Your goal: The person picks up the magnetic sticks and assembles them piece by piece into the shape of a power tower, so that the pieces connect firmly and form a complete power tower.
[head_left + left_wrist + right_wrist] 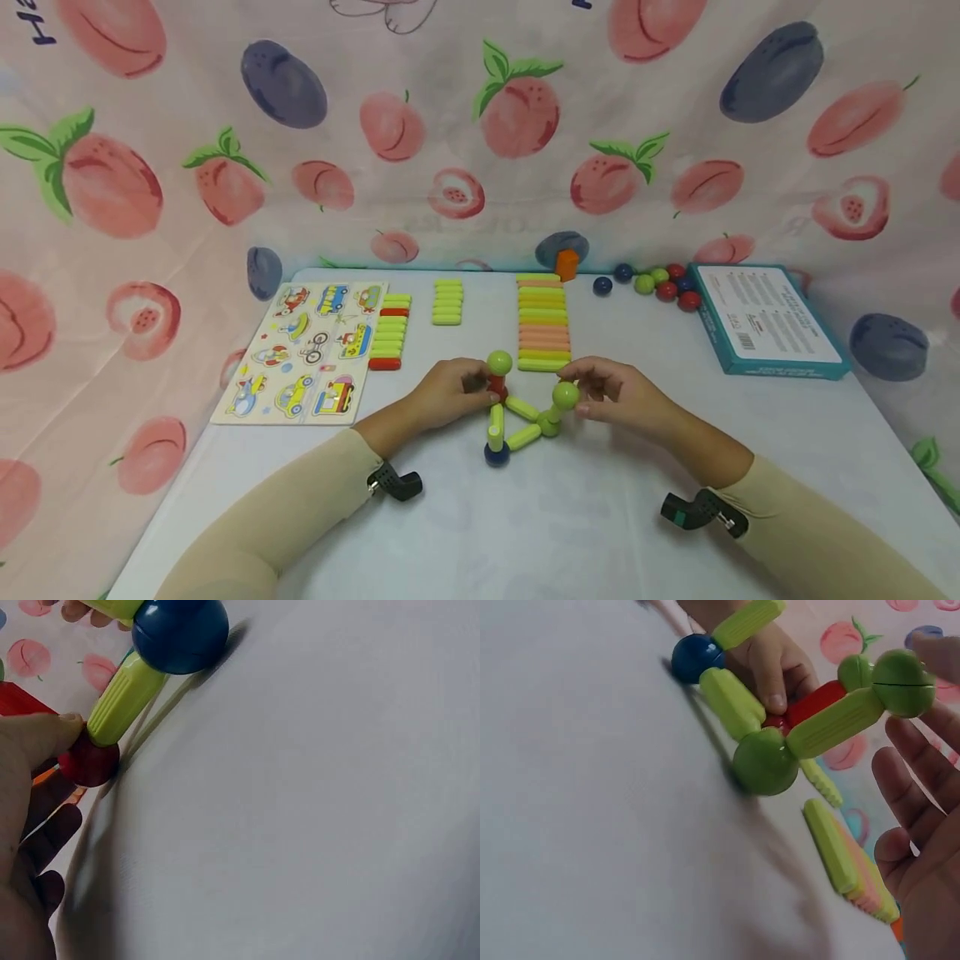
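Observation:
A magnetic ball-and-stick frame [523, 437] stands on the table. Light green sticks join its blue ball [496, 454], green base ball [550, 425] and red ball [90, 763] in a triangle. An upright red stick [816, 703] bears one green ball [499, 362]. A green stick [836, 724] leans up to another green ball [904, 682]. A bare green stick [495, 432] rises from the blue ball. My left hand [453, 392] grips the red ball, thumb against it. My right hand [618, 392] holds the second top ball between thumb and index finger; its other fingers spread.
Rows of coloured sticks [543, 325] lie behind the frame, with shorter rows to the left. A picture puzzle board [307, 354] lies at left. Loose balls [666, 291], an orange block [567, 265] and a teal box [768, 321] are at the back right.

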Demonstrator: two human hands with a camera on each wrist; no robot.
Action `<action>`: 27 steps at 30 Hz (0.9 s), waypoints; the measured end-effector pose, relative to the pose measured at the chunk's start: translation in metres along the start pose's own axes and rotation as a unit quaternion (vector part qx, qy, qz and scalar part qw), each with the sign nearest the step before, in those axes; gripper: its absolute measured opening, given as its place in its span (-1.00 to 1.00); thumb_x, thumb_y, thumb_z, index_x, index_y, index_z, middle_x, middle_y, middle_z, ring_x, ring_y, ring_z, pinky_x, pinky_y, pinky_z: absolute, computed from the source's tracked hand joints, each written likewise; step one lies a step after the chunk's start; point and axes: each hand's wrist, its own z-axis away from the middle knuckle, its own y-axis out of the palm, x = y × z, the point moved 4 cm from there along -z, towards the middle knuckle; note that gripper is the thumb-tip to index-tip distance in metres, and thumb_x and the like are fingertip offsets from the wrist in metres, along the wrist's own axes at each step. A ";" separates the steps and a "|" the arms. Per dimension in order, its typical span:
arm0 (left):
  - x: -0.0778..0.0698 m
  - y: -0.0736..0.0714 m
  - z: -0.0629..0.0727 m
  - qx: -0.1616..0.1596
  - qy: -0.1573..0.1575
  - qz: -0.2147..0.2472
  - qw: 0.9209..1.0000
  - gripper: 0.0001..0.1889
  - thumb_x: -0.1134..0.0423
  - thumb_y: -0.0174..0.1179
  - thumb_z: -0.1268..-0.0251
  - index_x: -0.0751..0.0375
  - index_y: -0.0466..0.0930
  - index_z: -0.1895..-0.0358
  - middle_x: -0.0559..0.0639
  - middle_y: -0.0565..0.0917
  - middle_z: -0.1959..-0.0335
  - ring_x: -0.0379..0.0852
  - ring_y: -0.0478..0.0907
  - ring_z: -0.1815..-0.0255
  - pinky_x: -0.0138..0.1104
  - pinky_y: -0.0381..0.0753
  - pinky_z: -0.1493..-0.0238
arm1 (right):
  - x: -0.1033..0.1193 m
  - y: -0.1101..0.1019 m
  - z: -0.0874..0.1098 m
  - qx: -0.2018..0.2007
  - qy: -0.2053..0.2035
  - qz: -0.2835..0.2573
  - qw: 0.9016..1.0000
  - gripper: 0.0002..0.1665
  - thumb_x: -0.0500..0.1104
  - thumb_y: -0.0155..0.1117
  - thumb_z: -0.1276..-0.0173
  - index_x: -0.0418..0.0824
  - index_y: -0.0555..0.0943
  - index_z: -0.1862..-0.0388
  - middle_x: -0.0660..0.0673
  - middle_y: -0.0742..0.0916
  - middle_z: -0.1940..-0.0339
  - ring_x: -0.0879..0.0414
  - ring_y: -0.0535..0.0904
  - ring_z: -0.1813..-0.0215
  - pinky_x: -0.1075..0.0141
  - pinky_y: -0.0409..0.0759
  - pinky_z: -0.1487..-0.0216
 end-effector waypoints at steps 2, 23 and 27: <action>0.000 -0.002 0.000 0.015 0.002 -0.010 1.000 -0.74 0.18 0.42 -0.45 0.03 0.75 -0.13 -0.16 0.76 -0.08 -0.15 0.64 -0.21 -0.13 0.58 -0.32 | -0.004 0.002 0.004 -0.005 0.013 0.057 0.998 -0.48 -0.38 0.42 -0.37 -0.34 0.58 -0.30 -0.09 0.72 -0.01 0.01 0.55 0.11 0.30 0.54 0.14; -0.020 0.004 0.042 0.025 0.058 -0.136 0.989 -0.57 -0.09 0.64 -0.13 -0.12 0.74 -0.02 -0.35 0.65 0.27 -0.28 0.47 0.22 -0.24 0.45 0.04 | -0.024 0.033 -0.031 -0.027 0.107 0.247 0.963 -0.73 -0.24 0.42 -0.41 -0.08 0.79 -0.07 0.07 0.82 0.04 0.15 0.58 0.18 0.21 0.62 0.11; -0.030 0.012 0.043 0.039 0.089 -0.156 0.983 -0.54 -0.19 0.64 -0.08 -0.15 0.74 0.01 -0.36 0.63 0.33 -0.31 0.45 0.25 -0.26 0.42 0.07 | -0.024 0.033 -0.032 -0.018 0.109 0.241 0.964 -0.66 -0.24 0.39 -0.44 -0.11 0.78 -0.16 0.05 0.83 -0.02 0.13 0.62 0.11 0.15 0.65 0.03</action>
